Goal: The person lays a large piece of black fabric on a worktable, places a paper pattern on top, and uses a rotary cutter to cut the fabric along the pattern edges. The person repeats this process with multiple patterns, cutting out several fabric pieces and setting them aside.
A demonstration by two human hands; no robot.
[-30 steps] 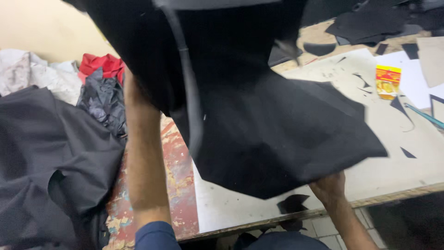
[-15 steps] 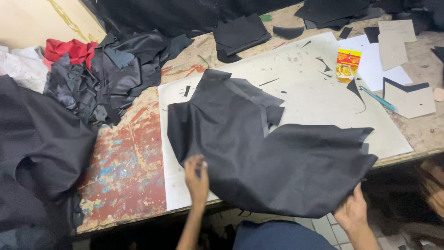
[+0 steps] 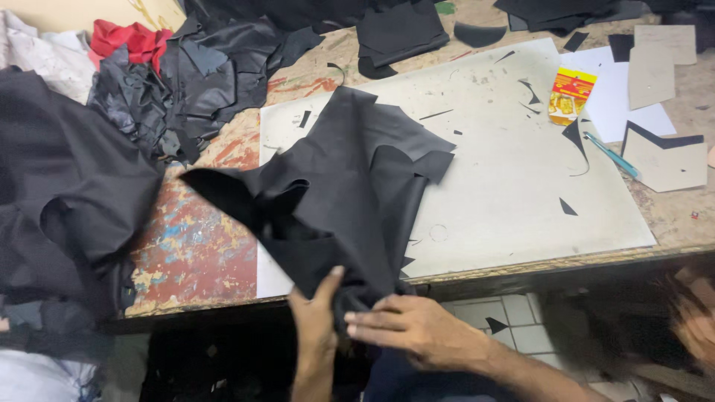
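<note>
- Here, we gripped the large, crumpled sheet of black leather [image 3: 350,193] at its lower edge, at six o'clock on the pale grey cutting board [image 3: 506,171].
- Our left hand [image 3: 316,316] had its thumb raised against the sheet and its fingers closed on the bunched edge.
- Our right hand [image 3: 413,327] lay just beside it, fingers held together and pressed onto the same bunch.
- The sheet spread up towards twelve o'clock, one corner hanging over the paint-stained wooden table [image 3: 194,246].
- At nine o'clock lay a heap of dark cloth [image 3: 67,186]; at two o'clock sat a small yellow and red packet [image 3: 570,94].
</note>
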